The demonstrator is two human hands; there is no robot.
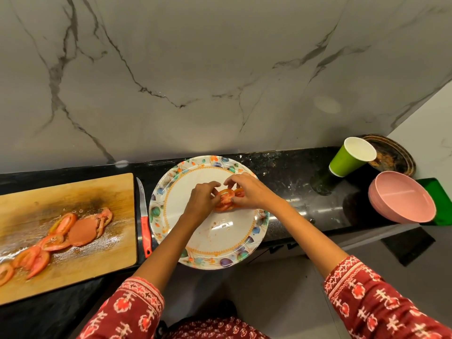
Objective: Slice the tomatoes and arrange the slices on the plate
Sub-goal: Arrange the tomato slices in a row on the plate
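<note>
Over the middle of the round white plate with a floral rim [171, 189], both hands at work on a small cluster of red tomato slices [226, 199] lying on the plate's bare centre. Left hand [201, 200] curled at the cluster's left edge, fingertips pinching a slice; right hand [247, 192] arched over the right side, fingers bent down onto the slices — thumb hidden, so cannot tell how firm the hold is. Smears of juice and seeds on the plate nearer the body.

Left of the plate, on the black speckled counter [293, 182], a knife with a red handle [143, 216], blade pointing away, lying just beside the wooden cutting board [102, 192]. Across the wet board, more cut tomato slices [61, 236] — scattered, some overlapping.

Far right: a green paper cup [349, 157], upright, near a dark worn round tray [393, 155] leaning at the wall, and a stack of pink bowls [403, 196]. Red patterned sleeves [381, 307] at the bottom edge.
</note>
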